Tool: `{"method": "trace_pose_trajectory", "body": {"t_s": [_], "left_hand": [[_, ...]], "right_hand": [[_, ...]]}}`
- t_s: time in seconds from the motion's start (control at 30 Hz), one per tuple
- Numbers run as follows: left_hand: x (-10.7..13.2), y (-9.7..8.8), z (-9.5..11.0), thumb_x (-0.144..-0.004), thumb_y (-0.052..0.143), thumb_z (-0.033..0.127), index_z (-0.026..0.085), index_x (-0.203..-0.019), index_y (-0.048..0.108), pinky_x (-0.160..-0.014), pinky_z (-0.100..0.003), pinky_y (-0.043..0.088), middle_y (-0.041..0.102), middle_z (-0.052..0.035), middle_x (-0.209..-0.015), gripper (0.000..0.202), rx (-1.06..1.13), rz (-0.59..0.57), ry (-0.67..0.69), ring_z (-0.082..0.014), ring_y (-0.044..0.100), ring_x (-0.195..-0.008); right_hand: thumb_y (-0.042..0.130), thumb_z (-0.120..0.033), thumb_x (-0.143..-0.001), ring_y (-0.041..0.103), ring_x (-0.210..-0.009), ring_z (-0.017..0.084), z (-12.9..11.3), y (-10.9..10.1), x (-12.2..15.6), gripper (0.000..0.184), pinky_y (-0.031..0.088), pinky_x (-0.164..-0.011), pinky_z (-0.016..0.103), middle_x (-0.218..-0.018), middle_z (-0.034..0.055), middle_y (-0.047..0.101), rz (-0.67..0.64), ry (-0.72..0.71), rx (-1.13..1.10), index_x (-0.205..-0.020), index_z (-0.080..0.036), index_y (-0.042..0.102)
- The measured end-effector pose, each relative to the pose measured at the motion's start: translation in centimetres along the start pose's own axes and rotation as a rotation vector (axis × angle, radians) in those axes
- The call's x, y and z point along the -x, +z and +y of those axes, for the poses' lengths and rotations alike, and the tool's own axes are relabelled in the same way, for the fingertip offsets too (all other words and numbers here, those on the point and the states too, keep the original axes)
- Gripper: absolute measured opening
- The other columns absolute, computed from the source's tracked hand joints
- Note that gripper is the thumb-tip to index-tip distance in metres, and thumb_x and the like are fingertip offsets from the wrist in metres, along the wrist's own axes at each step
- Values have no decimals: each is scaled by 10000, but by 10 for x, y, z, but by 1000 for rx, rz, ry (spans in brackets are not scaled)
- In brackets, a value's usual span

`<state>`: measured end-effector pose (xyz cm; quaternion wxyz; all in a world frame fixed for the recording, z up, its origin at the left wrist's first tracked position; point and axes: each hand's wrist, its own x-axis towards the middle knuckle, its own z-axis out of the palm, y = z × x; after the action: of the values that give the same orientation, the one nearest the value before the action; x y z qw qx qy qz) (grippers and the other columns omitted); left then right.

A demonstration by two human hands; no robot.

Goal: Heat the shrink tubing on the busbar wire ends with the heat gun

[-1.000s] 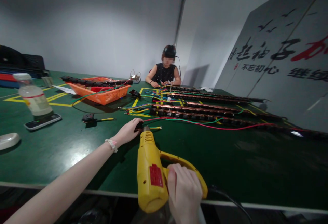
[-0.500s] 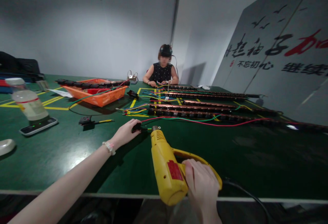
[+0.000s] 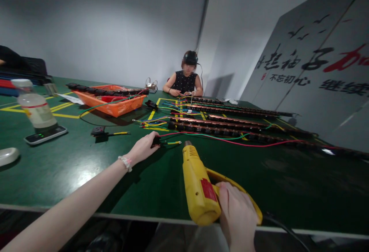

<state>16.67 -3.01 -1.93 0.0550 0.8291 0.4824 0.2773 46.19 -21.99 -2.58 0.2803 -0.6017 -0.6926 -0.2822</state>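
Observation:
My right hand (image 3: 238,213) is wrapped round the handle of a yellow heat gun (image 3: 198,186), whose nozzle points away from me over the green table (image 3: 138,202). My left hand (image 3: 145,147) is closed on a black connector (image 3: 156,141), partly hidden by the fingers. From the connector a short yellow-green wire (image 3: 172,142) sticks out to the right, with a metal ring terminal at its tip. The nozzle is just right of that terminal, apart from it. Left of my left hand lies a similar black connector (image 3: 98,131) with a yellow wire.
Long black bars (image 3: 219,130) with copper strips and coloured wires lie across the table. An orange basket (image 3: 121,107) stands back left, with another bar across it. A bottle (image 3: 37,107) and a phone (image 3: 46,135) are at the left. A person (image 3: 184,80) sits opposite.
The heat gun in my right hand has moved right, and its nozzle has come off the wire, leaving the ring terminal in plain sight. My left hand keeps its hold on the connector.

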Motion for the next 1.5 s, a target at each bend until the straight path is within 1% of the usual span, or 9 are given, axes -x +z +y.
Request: {"method": "trace_pose_trajectory", "body": {"t_s": [0.1,0.23,0.33,0.5,0.73,0.93,1.1,1.37,1.5], "left_hand": [[0,-2,3,-830,504,349,228,-1090,454,-796,-367,483,612,-68,-1034,291,-38,1,33,-251,602,-967],[0,-3,5,-822,507,332,230,-1044,469,-777,-356,484,610,-61,-1026,248,-58,2,21,-244,597,-959],[0,-3,5,-816,508,330,239,-1059,466,-776,-351,485,605,-52,-1050,263,-29,6,12,-238,600,-957],[1,-2,1,-824,487,311,230,-1123,442,-838,-367,481,589,-64,-1114,313,26,20,21,-242,589,-1018],[3,-3,-1,-826,485,306,228,-1169,447,-853,-371,479,586,-73,-1147,354,31,17,44,-240,593,-1022],[3,-3,-2,-824,505,329,239,-1188,458,-839,-358,484,581,-64,-1138,378,20,9,49,-233,592,-1006],[4,-5,2,-842,479,313,277,-1267,443,-830,-328,487,528,-53,-1191,429,26,3,87,-210,593,-998],[2,-3,2,-846,491,302,241,-1216,471,-831,-326,481,551,-55,-1153,375,-4,7,107,-217,580,-1008],[0,-1,2,-845,492,286,227,-1202,474,-846,-337,470,571,-60,-1127,362,-23,11,117,-222,571,-1012]], "right_hand": [[303,-229,-941,526,-686,171,-14,2,0,329,324,-686,312,-735,43,622,5,-15,15,-797,-175,595],[256,-232,-963,503,-645,162,-47,2,-6,390,304,-680,311,-685,28,601,61,113,-94,-741,-189,573],[258,-249,-974,489,-645,160,-68,2,-11,398,296,-683,307,-662,20,577,66,163,-191,-726,-193,564],[276,-243,-970,467,-649,160,-81,4,-13,380,285,-685,307,-666,20,570,67,138,-275,-724,-195,562],[299,-245,-968,483,-645,141,-65,4,-14,363,293,-684,284,-669,0,583,75,111,-309,-738,-200,577],[281,-252,-974,514,-653,145,-31,9,-13,402,322,-696,284,-670,13,606,78,111,-218,-732,-183,594],[285,-273,-978,526,-644,148,-7,5,-10,421,332,-689,282,-680,25,620,84,147,-137,-729,-172,609],[243,-269,-987,531,-628,144,-5,0,-9,446,331,-674,278,-667,20,606,37,162,-68,-719,-181,589],[290,-236,-968,515,-617,145,-10,1,-9,389,312,-661,285,-651,12,592,7,99,-20,-711,-186,578]]}}
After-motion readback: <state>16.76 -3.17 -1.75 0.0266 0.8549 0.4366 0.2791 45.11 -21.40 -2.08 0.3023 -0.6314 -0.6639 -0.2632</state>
